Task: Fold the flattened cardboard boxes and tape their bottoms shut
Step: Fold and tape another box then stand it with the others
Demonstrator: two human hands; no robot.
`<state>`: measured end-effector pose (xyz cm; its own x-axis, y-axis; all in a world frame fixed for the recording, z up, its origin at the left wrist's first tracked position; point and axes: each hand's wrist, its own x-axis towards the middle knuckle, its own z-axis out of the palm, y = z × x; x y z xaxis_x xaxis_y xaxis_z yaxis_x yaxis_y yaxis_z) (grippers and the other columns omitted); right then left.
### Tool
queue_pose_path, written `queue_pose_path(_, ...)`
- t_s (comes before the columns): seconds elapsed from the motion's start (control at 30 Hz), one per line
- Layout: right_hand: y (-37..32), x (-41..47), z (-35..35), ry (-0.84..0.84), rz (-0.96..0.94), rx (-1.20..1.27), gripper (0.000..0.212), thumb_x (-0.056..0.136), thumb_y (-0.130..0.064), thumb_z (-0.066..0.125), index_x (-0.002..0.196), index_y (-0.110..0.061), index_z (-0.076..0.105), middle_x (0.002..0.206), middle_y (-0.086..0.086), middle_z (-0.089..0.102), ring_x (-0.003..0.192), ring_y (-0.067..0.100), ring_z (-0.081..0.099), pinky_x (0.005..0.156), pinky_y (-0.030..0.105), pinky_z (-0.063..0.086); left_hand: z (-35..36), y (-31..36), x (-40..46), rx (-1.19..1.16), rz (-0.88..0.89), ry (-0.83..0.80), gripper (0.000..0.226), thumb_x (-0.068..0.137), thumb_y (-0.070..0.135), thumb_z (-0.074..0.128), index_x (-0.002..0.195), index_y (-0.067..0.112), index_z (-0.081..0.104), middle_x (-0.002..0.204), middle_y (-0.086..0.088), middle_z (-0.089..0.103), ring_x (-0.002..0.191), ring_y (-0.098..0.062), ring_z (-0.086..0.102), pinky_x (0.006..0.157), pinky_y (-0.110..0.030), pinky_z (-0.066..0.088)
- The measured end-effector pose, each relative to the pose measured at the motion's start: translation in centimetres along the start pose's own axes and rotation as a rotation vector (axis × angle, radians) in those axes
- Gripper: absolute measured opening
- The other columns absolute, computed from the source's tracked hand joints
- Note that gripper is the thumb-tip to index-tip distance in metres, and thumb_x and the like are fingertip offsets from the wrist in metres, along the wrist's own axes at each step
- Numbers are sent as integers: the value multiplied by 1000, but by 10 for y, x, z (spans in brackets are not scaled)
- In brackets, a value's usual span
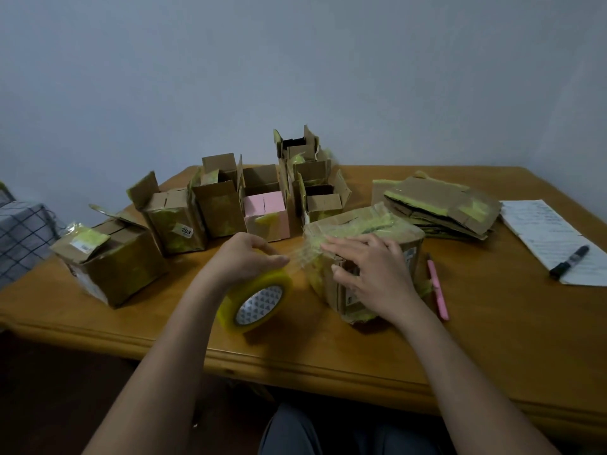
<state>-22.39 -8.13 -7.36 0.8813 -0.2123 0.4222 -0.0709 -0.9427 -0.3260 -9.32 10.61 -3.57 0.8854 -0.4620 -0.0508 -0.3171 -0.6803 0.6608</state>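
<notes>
You are gripping the tape roll (pixel 254 298) in your left hand (pixel 244 257), pulling a strip across the box (pixel 364 261) that your open right hand (pixel 368 274) is pressing on the counter (pixel 492 339); next, likely smoothing and cutting it.

bare forearms (pixel 157 372), dark grey trousers (pixel 295 431)

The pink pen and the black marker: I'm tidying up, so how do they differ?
The pink pen lies directly on the wooden table, beside the box being taped; the black marker rests on a sheet of paper farther right. The marker looks thicker. Both lie flat, untouched.
</notes>
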Motion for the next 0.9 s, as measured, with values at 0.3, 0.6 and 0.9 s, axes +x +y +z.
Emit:
queue_pose_path(0.3,5,1,8,96,-27,73,45,90,-44,39,131,-39,57,139,-20,50,124,9,36,100,25,7,6,13,-3,0,55,-52,13,94,39,63,92,31,73,90,16,55,84,-6,51,63,-24,40)
queue_pose_path(0.6,-22,12,19,291,274,5,47,81,-75,44,94,-36,68,112,-18,65,115,15,49,116,45,6,10,16,7,35,49,-48,12,90,35,68,91,25,73,85,7,65,81,-10,59,62,-23,46)
queue_pose_path(0.9,-18,17,31,324,150,17,15,80,-43,70,89,-33,63,107,-14,63,106,19,49,102,36,16,13,23,9,-1,25,-126,20,92,37,66,104,23,75,86,11,58,79,-6,50,58,-21,37)
